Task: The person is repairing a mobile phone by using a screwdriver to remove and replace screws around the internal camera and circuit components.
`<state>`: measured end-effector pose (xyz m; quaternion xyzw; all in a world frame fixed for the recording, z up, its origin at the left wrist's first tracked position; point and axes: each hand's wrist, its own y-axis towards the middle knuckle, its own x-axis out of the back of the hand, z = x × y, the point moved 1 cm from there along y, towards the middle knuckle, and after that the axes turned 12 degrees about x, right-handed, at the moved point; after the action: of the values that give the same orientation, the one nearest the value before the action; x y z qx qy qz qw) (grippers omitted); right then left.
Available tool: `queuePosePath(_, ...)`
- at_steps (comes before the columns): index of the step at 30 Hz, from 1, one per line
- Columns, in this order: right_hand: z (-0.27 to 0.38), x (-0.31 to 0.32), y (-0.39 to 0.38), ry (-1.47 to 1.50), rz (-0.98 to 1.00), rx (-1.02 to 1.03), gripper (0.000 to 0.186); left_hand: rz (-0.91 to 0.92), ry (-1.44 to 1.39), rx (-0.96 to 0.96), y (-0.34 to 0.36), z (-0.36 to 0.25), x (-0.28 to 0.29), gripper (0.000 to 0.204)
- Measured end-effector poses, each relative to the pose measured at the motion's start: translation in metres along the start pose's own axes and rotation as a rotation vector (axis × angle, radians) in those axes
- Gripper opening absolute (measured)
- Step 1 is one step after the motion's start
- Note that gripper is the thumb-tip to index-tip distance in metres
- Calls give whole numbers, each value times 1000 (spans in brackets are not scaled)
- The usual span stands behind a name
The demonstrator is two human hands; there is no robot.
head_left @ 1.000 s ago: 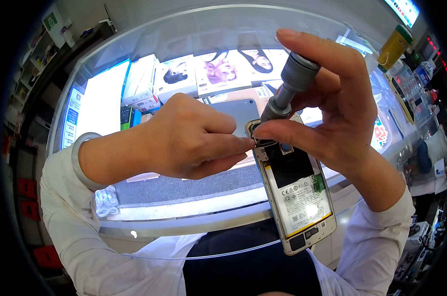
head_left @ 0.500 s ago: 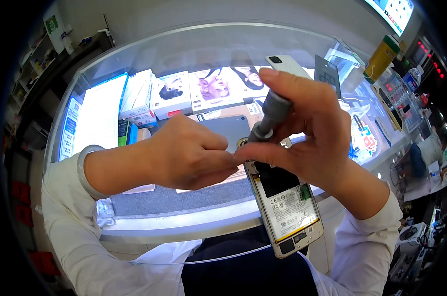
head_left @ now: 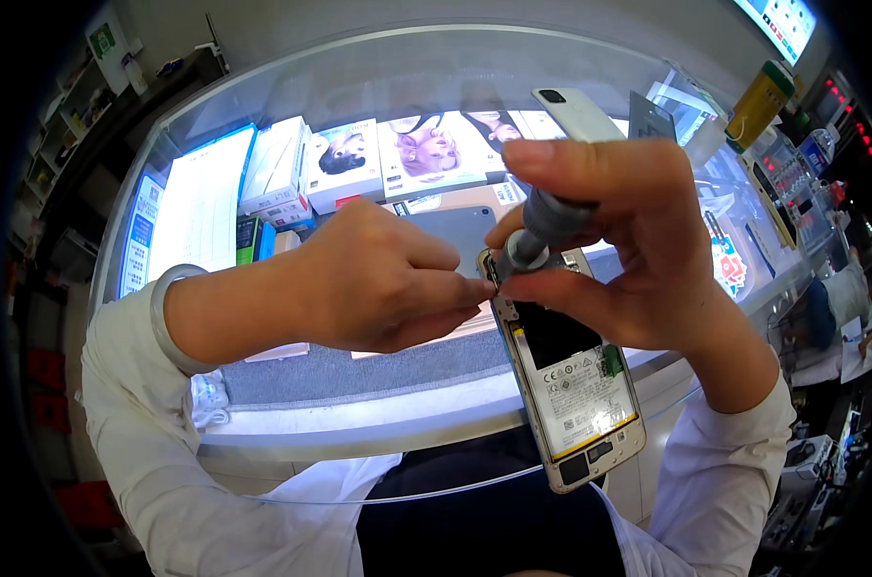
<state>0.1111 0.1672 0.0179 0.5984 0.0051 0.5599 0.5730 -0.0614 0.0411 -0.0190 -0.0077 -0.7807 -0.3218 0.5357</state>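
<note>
My right hand (head_left: 638, 245) is wrapped round a grey knurled cylindrical screwdriver (head_left: 558, 216), its lower end at the top of an opened phone (head_left: 585, 409). The phone is tilted near the counter's front edge, showing a silver battery, black shielding and small screwed plates. Closed and knuckles up, my left hand (head_left: 359, 279) has its fingertips at the phone's upper left edge, beside the screwdriver. What these fingertips pinch, if anything, is hidden. Behind both hands, a grey tablet-like device (head_left: 436, 229) lies among boxes.
The glass display counter (head_left: 263, 77) holds product boxes (head_left: 345, 163). A white phone (head_left: 575, 113), a grey card (head_left: 650, 115) and a yellow canister (head_left: 758, 106) stand toward the back right. A screen (head_left: 777, 24) is above. Another person (head_left: 840, 298) is partly visible at far right.
My right forefinger and the screwdriver's upper end have dropped since a second ago, uncovering the white phone behind. My left hand stays at the opened phone's top.
</note>
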Motion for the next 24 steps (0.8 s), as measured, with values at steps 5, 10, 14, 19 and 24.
queuePosePath(5, -12, -2, -4, 251, -53, -105, 77, 25, 48, 35, 1, -5, 3, 4)
queuePosePath(10, -5, 5, 1, 12, 19, 46, 79, -2, -7, 4, 1, -1, 0, 3)
queuePosePath(14, -7, 5, 0, 73, -35, 72, 75, 10, 26, 16, 1, -3, 1, 5)
queuePosePath(19, -13, 4, 0, 138, -65, 73, 75, 33, 25, 27, 3, -5, 4, 7)
queuePosePath(24, -17, 3, -4, 240, -100, -30, 80, 88, 11, 81, 2, -5, 5, 12)
